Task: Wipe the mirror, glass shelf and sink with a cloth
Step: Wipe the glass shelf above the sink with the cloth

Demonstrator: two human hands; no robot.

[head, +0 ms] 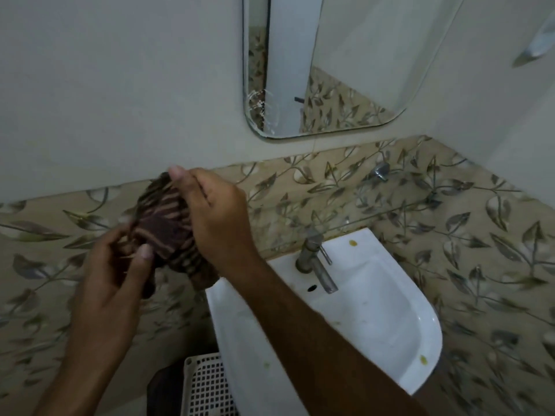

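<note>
Nearest, at the bottom edge, a pale perforated basket [204, 382] stands on the floor just left of the white sink [375, 319], with something dark beside it that is too dim to make out. The sink's basin carries a few yellowish spots, and a metal tap [315, 262] rises from its far rim. Left of the sink, both hands are raised in front of the leaf-patterned tiles [480, 235]. The left hand [120, 265] grips the near side of a dark striped cloth [168, 229], fingers curled into it and thumb pressed on top. The right hand [216, 217], its arm crossing over the sink's left edge, pinches the cloth's far top edge. The cloth hangs bunched between them, touching nothing else. Beyond the tap, a glass shelf [420, 205] juts from the tiles. Farthest, a rounded mirror [360, 70] hangs on the plain wall.
</note>
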